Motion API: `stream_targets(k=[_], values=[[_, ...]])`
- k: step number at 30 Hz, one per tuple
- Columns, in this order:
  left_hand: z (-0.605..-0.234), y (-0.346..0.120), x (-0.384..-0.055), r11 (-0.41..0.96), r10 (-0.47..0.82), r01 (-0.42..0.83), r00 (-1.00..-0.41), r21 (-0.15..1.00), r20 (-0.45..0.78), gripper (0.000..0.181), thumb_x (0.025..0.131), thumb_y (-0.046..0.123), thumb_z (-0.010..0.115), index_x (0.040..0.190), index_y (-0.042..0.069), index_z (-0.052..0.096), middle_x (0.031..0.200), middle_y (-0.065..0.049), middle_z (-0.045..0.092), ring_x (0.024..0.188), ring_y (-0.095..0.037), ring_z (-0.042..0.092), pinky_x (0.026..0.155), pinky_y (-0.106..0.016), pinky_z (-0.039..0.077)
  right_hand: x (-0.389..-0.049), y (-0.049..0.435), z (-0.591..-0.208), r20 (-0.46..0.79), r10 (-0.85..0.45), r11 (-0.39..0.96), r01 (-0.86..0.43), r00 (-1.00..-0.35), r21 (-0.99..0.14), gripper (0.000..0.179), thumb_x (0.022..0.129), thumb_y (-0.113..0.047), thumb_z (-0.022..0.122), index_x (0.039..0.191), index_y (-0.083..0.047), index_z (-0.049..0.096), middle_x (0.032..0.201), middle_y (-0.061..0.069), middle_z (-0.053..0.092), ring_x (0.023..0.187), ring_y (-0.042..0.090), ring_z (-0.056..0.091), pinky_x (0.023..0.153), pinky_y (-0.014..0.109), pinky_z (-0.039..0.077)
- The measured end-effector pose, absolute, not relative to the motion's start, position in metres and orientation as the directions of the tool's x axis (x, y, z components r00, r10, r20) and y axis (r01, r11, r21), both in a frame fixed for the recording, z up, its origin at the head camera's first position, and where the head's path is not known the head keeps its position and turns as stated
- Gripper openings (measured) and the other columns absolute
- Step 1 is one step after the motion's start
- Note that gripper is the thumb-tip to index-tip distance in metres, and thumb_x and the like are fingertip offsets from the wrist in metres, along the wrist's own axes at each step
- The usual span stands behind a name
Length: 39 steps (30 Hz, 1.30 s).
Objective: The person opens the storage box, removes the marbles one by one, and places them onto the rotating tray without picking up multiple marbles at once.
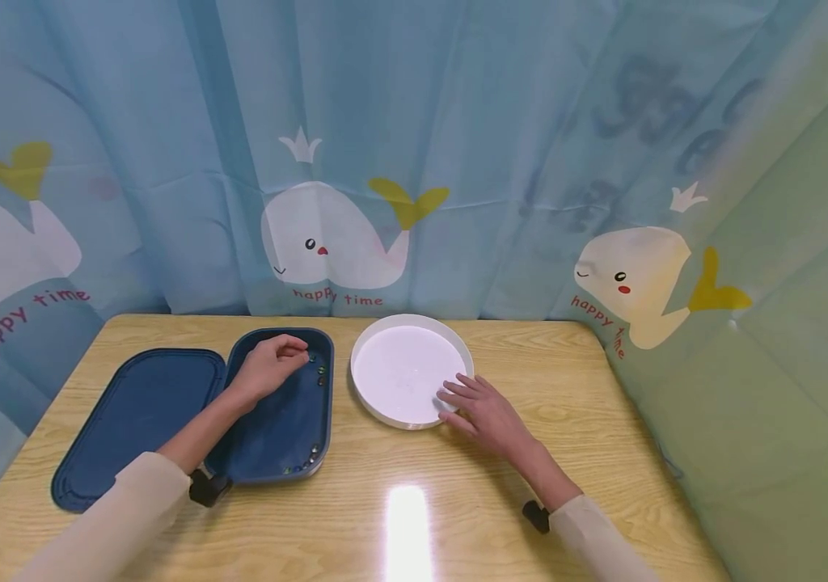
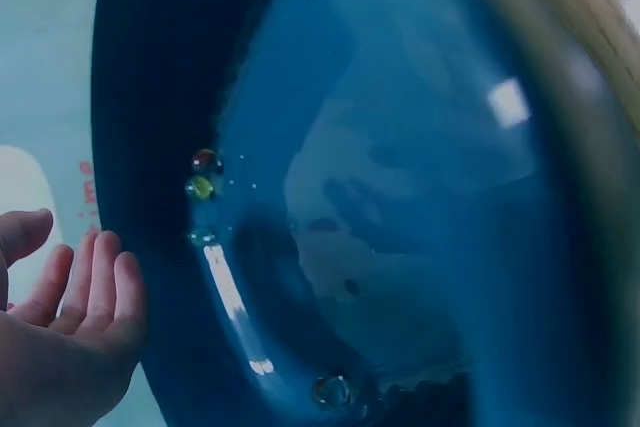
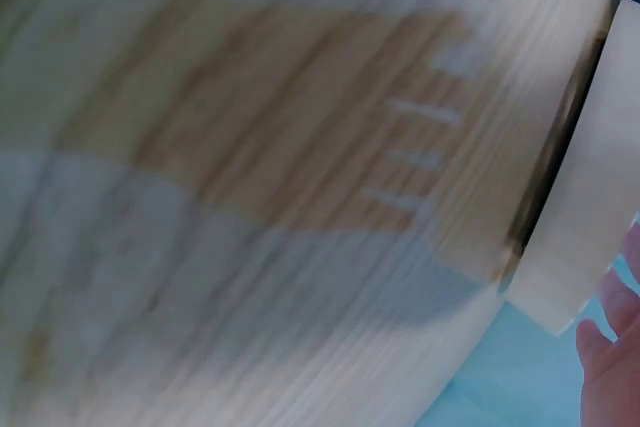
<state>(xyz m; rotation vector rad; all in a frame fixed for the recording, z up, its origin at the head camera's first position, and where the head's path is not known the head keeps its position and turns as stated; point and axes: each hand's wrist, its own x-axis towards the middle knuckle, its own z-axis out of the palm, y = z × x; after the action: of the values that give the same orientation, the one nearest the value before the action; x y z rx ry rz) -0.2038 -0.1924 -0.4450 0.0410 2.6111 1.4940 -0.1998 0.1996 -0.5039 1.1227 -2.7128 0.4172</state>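
Above the far end of a dark blue rectangular container, my left hand hovers with bent fingers. In the left wrist view its thumb stands apart from the fingers, and I see nothing held. Several glass marbles lie along the container's right side and near corner; the left wrist view shows a yellow-green marble close to the fingers. My right hand is at the right rim of a round white dish, fingers spread and reaching over the edge. Whether it presses the rim is hard to tell.
A matching dark blue lid lies flat to the left of the container. Everything stands on a wooden table. A blue curtain printed with whales hangs along the table's back edge, and more curtain closes in both sides.
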Motion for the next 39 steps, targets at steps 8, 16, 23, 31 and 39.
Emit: stream_targets(k=[8,16,23,31,39], values=[[-0.449,-0.190,-0.213,0.553,0.070,-0.062,-0.990,0.831,-0.121,0.034,0.102,0.014,0.058,0.127,-0.008,0.057,0.119,-0.024,0.062,0.111,-0.039,0.059,0.092,-0.050,0.048,-0.203,0.203,-0.509,0.246,-0.684,0.654,-0.726,-0.687,-0.212,0.037,0.100,-0.034,0.061,0.127,-0.011,0.069,0.131,0.008,0.064,0.131,0.030,0.051,0.111,0.051,0.030],[-0.447,-0.194,-0.219,0.548,0.088,-0.073,-0.986,0.833,-0.144,0.035,0.102,0.013,0.057,0.129,-0.010,0.055,0.122,-0.027,0.060,0.111,-0.041,0.058,0.092,-0.051,0.048,-0.203,0.209,-0.510,0.255,-0.703,0.634,-0.748,-0.663,-0.198,0.036,0.099,-0.030,0.063,0.127,-0.010,0.070,0.131,0.008,0.064,0.131,0.029,0.051,0.112,0.050,0.031],[-0.440,-0.193,-0.225,0.531,0.095,-0.072,-0.985,0.844,-0.143,0.036,0.103,0.014,0.055,0.130,-0.009,0.054,0.123,-0.026,0.060,0.112,-0.040,0.056,0.091,-0.050,0.048,-0.200,0.211,-0.508,0.275,-0.716,0.613,-0.766,-0.642,-0.194,0.035,0.098,-0.027,0.065,0.127,-0.009,0.069,0.131,0.008,0.064,0.132,0.030,0.050,0.110,0.051,0.032],[-0.443,-0.184,-0.234,0.588,0.089,-0.069,-0.985,0.806,-0.150,0.034,0.102,0.012,0.057,0.128,-0.009,0.056,0.121,-0.027,0.061,0.111,-0.041,0.058,0.090,-0.049,0.049,-0.201,0.213,-0.510,0.268,-0.724,0.602,-0.772,-0.635,-0.205,0.035,0.098,-0.026,0.065,0.129,-0.011,0.068,0.132,0.006,0.064,0.134,0.030,0.048,0.111,0.051,0.031],[-0.458,-0.187,-0.245,0.692,0.113,0.009,-0.989,0.721,-0.096,0.025,0.100,0.007,0.058,0.118,-0.009,0.062,0.107,-0.023,0.066,0.097,-0.037,0.063,0.081,-0.047,0.051,-0.203,0.212,-0.514,0.274,-0.730,0.590,-0.780,-0.626,-0.209,0.035,0.099,-0.028,0.062,0.131,-0.012,0.067,0.132,0.005,0.064,0.135,0.028,0.047,0.111,0.051,0.031]])
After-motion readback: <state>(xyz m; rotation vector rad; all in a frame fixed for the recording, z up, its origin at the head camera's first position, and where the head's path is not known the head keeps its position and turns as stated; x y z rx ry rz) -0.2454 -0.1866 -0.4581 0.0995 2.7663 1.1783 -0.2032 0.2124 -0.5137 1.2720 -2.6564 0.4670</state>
